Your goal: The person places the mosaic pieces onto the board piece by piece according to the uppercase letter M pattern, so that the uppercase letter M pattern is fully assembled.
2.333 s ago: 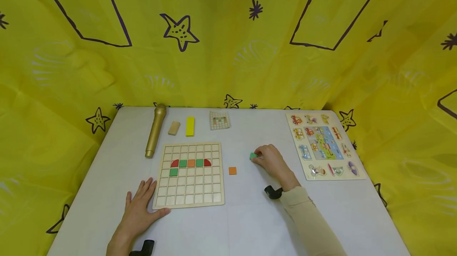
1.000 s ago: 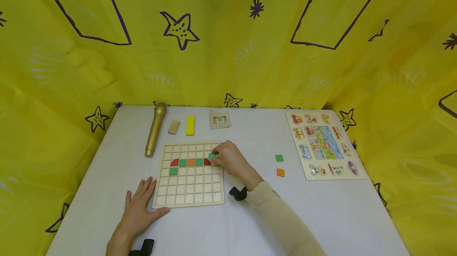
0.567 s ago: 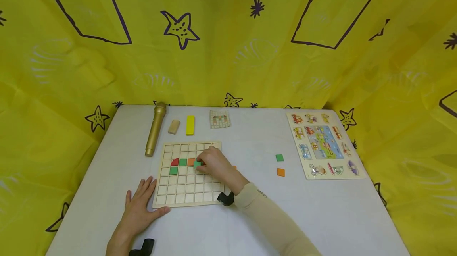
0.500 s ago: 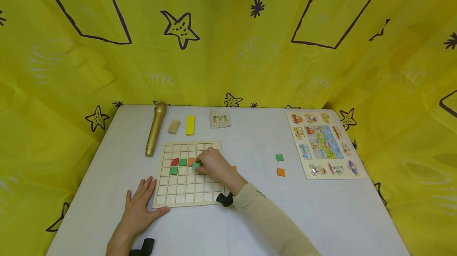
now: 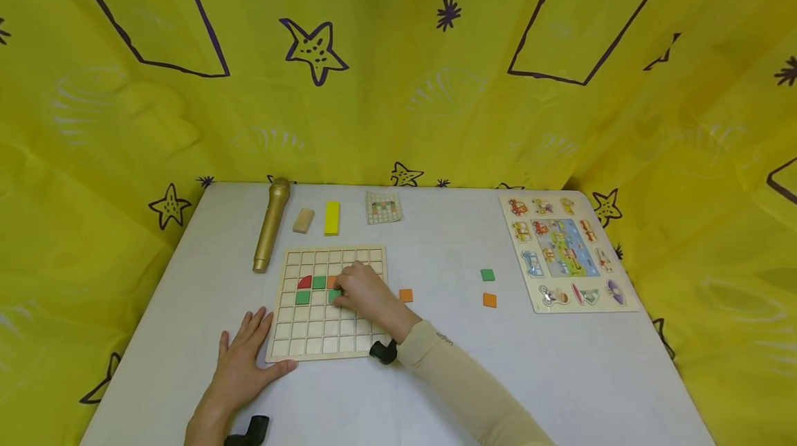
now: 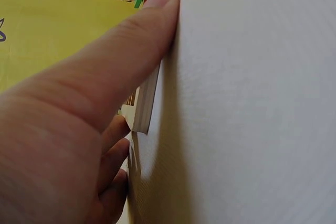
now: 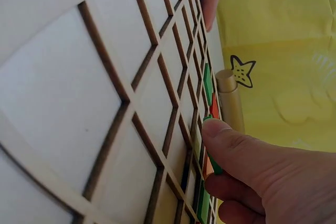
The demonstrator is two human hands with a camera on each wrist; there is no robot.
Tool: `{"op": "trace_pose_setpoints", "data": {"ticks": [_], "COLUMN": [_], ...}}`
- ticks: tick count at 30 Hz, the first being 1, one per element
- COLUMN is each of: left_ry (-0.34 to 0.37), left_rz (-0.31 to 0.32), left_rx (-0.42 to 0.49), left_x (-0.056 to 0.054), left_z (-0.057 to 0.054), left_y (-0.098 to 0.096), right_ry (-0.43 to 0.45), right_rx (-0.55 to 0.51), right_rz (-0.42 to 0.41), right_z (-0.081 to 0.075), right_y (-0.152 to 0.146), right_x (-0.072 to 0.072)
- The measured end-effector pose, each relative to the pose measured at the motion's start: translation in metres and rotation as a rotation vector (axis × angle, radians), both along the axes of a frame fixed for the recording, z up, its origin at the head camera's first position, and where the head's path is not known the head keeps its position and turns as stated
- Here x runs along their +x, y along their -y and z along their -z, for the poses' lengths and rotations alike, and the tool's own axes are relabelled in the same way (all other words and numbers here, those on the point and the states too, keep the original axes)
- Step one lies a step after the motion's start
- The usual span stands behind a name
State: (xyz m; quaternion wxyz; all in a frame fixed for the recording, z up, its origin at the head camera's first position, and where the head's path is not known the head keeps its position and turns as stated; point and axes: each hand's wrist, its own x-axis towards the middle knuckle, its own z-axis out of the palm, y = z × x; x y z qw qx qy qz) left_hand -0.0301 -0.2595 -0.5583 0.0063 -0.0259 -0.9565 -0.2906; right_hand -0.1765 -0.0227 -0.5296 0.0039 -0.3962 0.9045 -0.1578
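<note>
My right hand (image 5: 367, 297) pinches a green square tile (image 5: 334, 296) between thumb and fingers, close over the wooden grid board (image 5: 333, 348). In the right wrist view that green tile (image 7: 212, 157) stands tilted under the thumb tip. A red quarter-round tile (image 5: 304, 282), a green tile (image 5: 319, 283) and part of an orange tile (image 5: 332, 281) lie in one row; another green tile (image 5: 302, 298) sits in the row below. My hand hides the cells to their right. Spread along the board's near left corner, my left hand (image 5: 239, 371) has its thumb (image 6: 142, 32) on the edge.
An orange tile (image 5: 406, 295) lies beside the board; farther right are another green tile (image 5: 488, 274) and orange tile (image 5: 490, 300). Behind stand a gold microphone (image 5: 270, 228), a wooden block (image 5: 303, 220), a yellow block (image 5: 331, 218) and a pattern card (image 5: 383, 208). A picture puzzle (image 5: 526, 294) lies right.
My right hand has carried the green tile leftward from the table on the right to the row under the orange tile. My left hand has stayed at the board's corner.
</note>
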Motion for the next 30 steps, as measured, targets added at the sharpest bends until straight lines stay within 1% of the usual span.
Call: {"op": "trace_pose_setpoints", "data": {"ticks": [9,17,23,30], "left_ry": [0.013,0.026,0.019,0.034], "left_rz": [-0.006,-0.014,-0.01,-0.015], "left_rx": [0.003,-0.013,-0.016,-0.017], "left_x": [0.0001,-0.0011,-0.0006,-0.0008], "left_z": [-0.0023,-0.002,-0.0016,-0.0017], "left_y": [-0.0019,-0.0013,-0.0009,-0.0009], "right_ry": [-0.008,-0.033,-0.045,-0.026], "right_rx": [0.019,0.034,0.037,0.045], "right_rz": [0.017,0.035,0.041,0.056], "right_z": [0.0034,0.0032,0.0042,0.0032], "right_y": [0.0036,0.0065,0.0075,0.0071], "right_x": [0.0031,0.0033,0.0046,0.0056]}}
